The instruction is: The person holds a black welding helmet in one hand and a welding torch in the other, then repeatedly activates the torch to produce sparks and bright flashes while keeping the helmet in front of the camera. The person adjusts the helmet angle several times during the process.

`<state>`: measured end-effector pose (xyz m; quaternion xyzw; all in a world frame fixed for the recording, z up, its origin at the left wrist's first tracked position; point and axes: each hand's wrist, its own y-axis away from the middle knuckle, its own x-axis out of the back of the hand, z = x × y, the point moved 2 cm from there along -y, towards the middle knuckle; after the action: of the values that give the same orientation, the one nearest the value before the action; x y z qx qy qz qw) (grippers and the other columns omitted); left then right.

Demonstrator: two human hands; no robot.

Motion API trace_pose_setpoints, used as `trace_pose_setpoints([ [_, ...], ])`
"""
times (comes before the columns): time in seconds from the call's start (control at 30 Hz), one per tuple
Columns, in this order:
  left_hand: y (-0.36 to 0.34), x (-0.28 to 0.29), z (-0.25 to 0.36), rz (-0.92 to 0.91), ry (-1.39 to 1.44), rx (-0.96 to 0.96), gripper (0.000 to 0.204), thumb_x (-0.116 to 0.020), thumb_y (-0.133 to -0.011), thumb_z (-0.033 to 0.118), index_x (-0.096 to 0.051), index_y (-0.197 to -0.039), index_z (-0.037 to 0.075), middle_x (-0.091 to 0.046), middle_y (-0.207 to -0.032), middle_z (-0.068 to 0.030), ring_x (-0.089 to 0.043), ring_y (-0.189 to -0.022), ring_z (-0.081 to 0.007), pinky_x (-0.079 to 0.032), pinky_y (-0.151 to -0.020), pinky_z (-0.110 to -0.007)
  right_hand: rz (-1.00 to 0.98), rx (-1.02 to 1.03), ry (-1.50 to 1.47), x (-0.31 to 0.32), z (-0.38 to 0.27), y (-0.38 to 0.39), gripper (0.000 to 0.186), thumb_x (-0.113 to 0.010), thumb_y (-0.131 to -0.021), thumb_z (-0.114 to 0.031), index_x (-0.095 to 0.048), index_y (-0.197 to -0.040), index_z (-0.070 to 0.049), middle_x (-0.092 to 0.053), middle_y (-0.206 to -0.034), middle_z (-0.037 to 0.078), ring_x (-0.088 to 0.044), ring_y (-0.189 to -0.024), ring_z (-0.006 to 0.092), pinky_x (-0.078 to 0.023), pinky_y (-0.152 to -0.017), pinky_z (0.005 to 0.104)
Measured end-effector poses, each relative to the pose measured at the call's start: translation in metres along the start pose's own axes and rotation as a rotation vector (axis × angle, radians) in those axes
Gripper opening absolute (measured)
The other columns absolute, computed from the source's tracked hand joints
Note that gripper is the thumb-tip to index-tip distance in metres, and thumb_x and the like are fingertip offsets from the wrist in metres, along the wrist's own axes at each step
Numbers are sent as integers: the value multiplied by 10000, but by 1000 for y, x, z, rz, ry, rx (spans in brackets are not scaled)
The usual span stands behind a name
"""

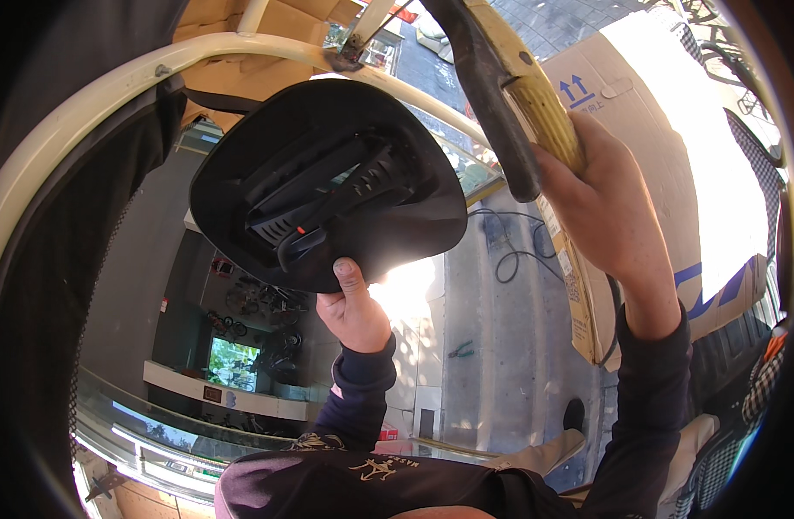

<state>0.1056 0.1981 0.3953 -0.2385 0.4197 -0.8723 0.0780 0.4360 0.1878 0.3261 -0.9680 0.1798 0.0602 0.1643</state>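
Note:
My left hand (358, 316) grips the lower rim of a broad black plastic shell (397, 216), with the thumb on the near face and the fingers mostly hidden behind it. The shell has rounded corners and a recessed middle with slotted ribs and a small red-orange mark. At the upper right, my right hand (609, 203) is closed around a worn yellow bar (535, 95). A curved black strip (492, 104) runs along the bar's left side, its rounded lower end beside my fingers.
A cream metal tube frame (94, 108) arches behind the shell. To the right stands a large cardboard box (656, 147). A black cable (509, 259) and green-handled pliers (460, 349) lie on the grey floor. Glass-edged counters (155, 415) run along the lower left.

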Motion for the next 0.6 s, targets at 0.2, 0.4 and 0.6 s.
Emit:
trace_pose_setpoints([
  [0.2, 1, 6, -5, -5, -11, -21, 419, -686, -1173, 396, -687, -1326, 6, -800, -1102, -93, -752, -834, -179, -584, -663, -314, 43, 98, -95, 2, 8, 3, 311, -730, -1065, -210, -696, -1205, 66, -714, -919, 205, -699, -823, 280, -567, -831, 433],
  [0.4, 5, 9, -7, 29, -28, -4, 445, -657, -1185, 417, -698, -1313, -7, -804, -1101, -98, -750, -832, -181, -578, -660, -308, 32, 89, -103, 16, -5, 22, 293, -708, -1116, -228, -679, -1207, 50, -655, -835, 58, -603, -708, 114, -498, -666, 327],
  [0.6, 6, 5, -6, 26, -17, -11, 433, -658, -1186, 410, -713, -1291, -7, -808, -1103, -96, -747, -827, -175, -573, -655, -307, 42, 75, -91, 12, -2, 19, 348, -719, -1112, -258, -690, -1242, 64, -673, -858, 82, -626, -741, 136, -524, -699, 338],
])
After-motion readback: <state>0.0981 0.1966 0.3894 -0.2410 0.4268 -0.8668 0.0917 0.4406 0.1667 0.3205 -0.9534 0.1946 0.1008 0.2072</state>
